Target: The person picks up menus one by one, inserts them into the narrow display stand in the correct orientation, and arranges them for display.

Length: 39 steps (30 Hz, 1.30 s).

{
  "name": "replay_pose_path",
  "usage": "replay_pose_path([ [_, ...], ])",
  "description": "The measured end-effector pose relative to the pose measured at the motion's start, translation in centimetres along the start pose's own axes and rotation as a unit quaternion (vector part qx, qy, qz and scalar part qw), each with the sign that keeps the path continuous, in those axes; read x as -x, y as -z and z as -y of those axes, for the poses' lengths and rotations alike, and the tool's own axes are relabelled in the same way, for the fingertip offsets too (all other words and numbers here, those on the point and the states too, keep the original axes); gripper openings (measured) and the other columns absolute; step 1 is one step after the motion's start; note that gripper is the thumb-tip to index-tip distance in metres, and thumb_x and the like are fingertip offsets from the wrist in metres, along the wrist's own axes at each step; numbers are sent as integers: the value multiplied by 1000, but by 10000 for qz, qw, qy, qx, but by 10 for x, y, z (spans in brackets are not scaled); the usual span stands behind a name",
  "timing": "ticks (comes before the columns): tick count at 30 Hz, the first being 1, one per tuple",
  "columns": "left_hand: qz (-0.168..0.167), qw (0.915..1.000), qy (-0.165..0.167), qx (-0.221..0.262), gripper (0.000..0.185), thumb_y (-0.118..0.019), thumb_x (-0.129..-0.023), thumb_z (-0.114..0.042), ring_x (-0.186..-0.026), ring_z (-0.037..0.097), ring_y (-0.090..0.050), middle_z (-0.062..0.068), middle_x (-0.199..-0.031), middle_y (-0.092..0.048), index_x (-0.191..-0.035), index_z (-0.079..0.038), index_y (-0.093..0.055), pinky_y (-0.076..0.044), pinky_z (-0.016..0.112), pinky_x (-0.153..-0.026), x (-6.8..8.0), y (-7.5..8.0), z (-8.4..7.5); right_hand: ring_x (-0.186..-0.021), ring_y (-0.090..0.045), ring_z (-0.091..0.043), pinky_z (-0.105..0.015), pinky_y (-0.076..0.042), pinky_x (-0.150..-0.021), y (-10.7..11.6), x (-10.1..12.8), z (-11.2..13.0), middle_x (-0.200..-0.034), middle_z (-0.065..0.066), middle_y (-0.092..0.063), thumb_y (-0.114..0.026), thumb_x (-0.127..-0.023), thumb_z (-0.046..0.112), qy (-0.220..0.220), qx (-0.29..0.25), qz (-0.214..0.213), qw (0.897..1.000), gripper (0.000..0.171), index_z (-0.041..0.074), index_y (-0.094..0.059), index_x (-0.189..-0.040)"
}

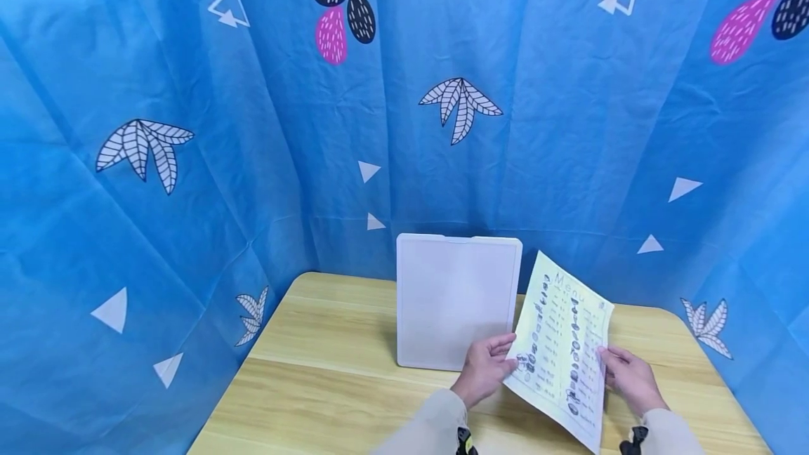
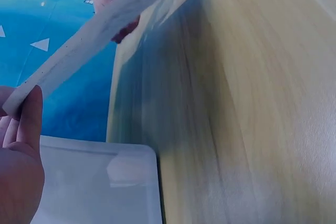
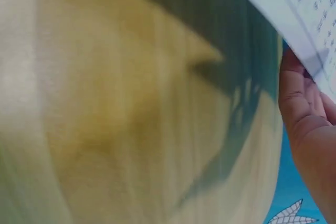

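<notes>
We hold the menu sheet (image 1: 562, 353) tilted above the bench (image 1: 329, 378): our left hand (image 1: 485, 368) pinches its left edge, our right hand (image 1: 628, 376) grips its right edge. A white board (image 1: 455, 300) lies flat on the bench just beside the sheet, before the blue curtain (image 1: 189, 160).

Counter (image 1: 329, 371): light wood-grain top, rounded corners, pushed into a corner of blue patterned cloth. One item directly on it: white board (image 1: 455, 300) with rounded corners, flat on the surface toward the back, roughly centred, far edge at the counter's rear edge. In the left wrist view the board's corner (image 2: 131, 182) sits flush on the wood (image 2: 236, 103).
</notes>
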State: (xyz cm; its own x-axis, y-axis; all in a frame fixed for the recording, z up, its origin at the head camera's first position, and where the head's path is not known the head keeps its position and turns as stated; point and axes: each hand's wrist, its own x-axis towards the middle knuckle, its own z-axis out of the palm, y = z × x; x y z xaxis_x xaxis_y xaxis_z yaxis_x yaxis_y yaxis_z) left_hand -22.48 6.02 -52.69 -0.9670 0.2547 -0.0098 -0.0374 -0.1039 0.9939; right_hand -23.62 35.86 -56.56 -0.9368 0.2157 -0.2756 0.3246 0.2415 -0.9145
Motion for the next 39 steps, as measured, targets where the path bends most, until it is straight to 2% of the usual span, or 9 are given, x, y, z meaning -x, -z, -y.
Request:
replay_pose_path([
  [4, -40, 9998, -32, -168, 46, -69, -82, 16, -101, 25, -71, 15, -115, -70, -125, -1, -66, -58, 27, -81, -1, 4, -3, -79, -59, 4, -25, -57, -73, 7, -1, 6, -116, -20, -63, -48, -106, 37, 63, -263, -406, 9988, 72, -16, -24, -149],
  [10, -36, 9997, -48, -236, 47, -69, -81, 16, -100, 24, -71, 14, -115, -71, -124, -2, -67, -58, 26, -81, -1, 9, -7, -77, -58, 8, -20, -56, -75, 16, 1, 17, -89, 15, -62, -53, -104, 32, 118, -992, -667, 9928, 67, -13, -30, -148],
  [12, -39, 9996, -65, -266, 46, -69, -81, 16, -100, 24, -71, 14, -114, -71, -124, -2, -67, -58, 26, -80, -1, 10, -8, -78, -59, 6, -20, -56, -75, 18, 1, 20, -84, 19, -60, -56, -103, 32, 145, -1146, -643, 9912, 64, -11, -37, -145],
  [14, -64, 9996, -38, -281, 46, -70, -81, 16, -100, 24, -71, 13, -114, -71, -123, -2, -68, -58, 26, -80, -1, 11, -9, -79, -60, 4, -20, -56, -76, 21, 1, 22, -83, 19, -61, -59, -101, 33, 165, -1277, -584, 9899, 55, -6, -46, -138],
  [17, -36, 9993, -99, -352, 46, -70, -81, 17, -100, 24, -71, 14, -113, -71, -123, -1, -68, -58, 27, -80, -1, 13, -10, -80, -61, 2, -20, -56, -76, 25, 3, 26, -84, 16, -63, -61, -100, 34, 201, -1481, -426, 9879, 33, 8, -56, -120],
  [18, -28, 9993, -111, -359, 46, -70, -81, 17, -100, 25, -71, 14, -113, -71, -123, 0, -68, -58, 27, -81, -1, 13, -10, -80, -62, 1, -20, -56, -76, 26, 3, 28, -84, 15, -64, -61, -100, 33, 222, -1579, -369, 9865, 24, 13, -58, -113],
  [22, -13, 9993, -106, -362, 46, -70, -81, 17, -99, 23, -71, 13, -112, -72, -122, -1, -68, -58, 27, -81, -2, 14, -12, -80, -62, 1, -19, -56, -74, 31, 4, 33, -84, 15, -65, -62, -100, 31, 338, -1912, -148, 9809, 8, 24, -62, -97],
  [30, -13, 9981, -275, -553, 43, -71, -81, 14, -97, 22, -72, 13, -111, -72, -121, -2, -69, -58, 26, -80, -3, 17, -19, -82, -63, 0, -18, -55, -74, 37, 5, 39, -87, 14, -66, -62, -100, 26, 607, -2288, 135, 9715, 6, 24, -64, -94],
  [39, -240, 9940, -455, -964, 28, -74, -85, 5, -85, 14, -73, 8, -95, -76, -112, -1, -73, -58, 22, -73, -6, 16, -27, -84, -66, -3, -20, -56, -72, 45, 6, 39, -91, 11, -70, -61, -101, 15, 1130, -2863, 466, 9503, 11, 20, -68, -94],
])
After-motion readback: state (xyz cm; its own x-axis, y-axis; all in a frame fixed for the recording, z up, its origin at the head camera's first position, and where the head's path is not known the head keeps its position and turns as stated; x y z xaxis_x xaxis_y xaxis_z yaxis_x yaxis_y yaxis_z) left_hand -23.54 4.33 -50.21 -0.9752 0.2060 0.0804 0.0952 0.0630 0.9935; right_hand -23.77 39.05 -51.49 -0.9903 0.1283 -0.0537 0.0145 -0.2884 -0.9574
